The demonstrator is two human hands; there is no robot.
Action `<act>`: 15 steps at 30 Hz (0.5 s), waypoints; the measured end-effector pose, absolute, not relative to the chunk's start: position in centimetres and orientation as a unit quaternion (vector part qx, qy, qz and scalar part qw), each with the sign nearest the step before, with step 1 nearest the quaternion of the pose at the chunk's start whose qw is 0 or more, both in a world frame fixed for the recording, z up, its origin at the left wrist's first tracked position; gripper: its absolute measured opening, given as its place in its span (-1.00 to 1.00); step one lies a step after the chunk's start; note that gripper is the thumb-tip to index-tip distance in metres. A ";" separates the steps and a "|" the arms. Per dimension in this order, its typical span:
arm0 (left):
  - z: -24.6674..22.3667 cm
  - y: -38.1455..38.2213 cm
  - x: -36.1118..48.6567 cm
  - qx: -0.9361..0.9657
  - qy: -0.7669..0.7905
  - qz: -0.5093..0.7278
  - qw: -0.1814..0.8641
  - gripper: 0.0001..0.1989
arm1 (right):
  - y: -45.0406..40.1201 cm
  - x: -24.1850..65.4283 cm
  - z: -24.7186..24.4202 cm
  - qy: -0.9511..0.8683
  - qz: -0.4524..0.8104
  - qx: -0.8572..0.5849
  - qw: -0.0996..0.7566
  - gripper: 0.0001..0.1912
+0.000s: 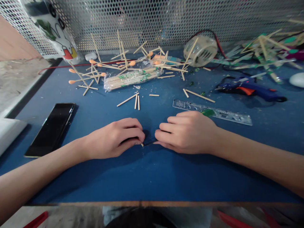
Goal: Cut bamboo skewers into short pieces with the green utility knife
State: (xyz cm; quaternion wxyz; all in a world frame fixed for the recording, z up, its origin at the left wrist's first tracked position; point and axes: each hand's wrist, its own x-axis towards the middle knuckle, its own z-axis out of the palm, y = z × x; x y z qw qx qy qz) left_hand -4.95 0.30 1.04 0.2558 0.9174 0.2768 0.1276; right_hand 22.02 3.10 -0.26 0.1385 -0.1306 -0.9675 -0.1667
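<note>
Much tabletop [147, 177] separates both hands [118, 136] [187, 133] from its front edge [114, 204].

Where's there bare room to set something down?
Blue tabletop looks bare from the left hand and right hand to the near edge, and between the phone and left hand. Sticks crowd the back around their packet; glue gun and ruler crowd the right.

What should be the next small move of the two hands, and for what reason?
Perhaps hold the left hand steady and nudge the dark strip slightly toward the stick with the right hand. The left hand pinches the stick, its end showing, and the dark strip runs from the right hand to near that end; contact is unclear.
</note>
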 end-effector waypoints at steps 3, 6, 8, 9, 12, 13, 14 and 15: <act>1.1 0.3 -5.0 0.916 0.276 0.124 0.265 -0.82 | 3.2 22.1 -0.3 -0.968 -0.165 -0.130 0.141 -0.60; 1.3 0.3 -5.0 0.912 0.278 0.120 0.276 -0.82 | 3.2 22.1 -0.3 -0.968 -0.164 -0.127 0.139 -0.60; 1.5 0.2 -4.9 0.909 0.282 0.113 0.285 -0.81 | 3.2 22.0 -0.3 -0.968 -0.165 -0.127 0.138 -0.61; 1.5 0.2 -4.9 0.908 0.284 0.110 0.288 -0.81 | 3.2 22.0 -0.3 -0.968 -0.167 -0.128 0.138 -0.62; 1.6 0.3 -4.9 0.906 0.285 0.107 0.293 -0.81 | 3.0 22.1 -0.2 -0.967 -0.174 -0.128 0.139 -0.64; 1.6 0.3 -4.9 0.906 0.285 0.107 0.295 -0.81 | 3.0 22.1 -0.2 -0.966 -0.176 -0.127 0.137 -0.65; 1.6 0.3 -4.9 0.905 0.284 0.107 0.297 -0.81 | 2.9 22.1 -0.1 -0.967 -0.178 -0.127 0.133 -0.67; 1.6 0.3 -4.9 0.905 0.283 0.106 0.298 -0.81 | 2.7 22.1 -0.1 -0.967 -0.179 -0.129 0.126 -0.69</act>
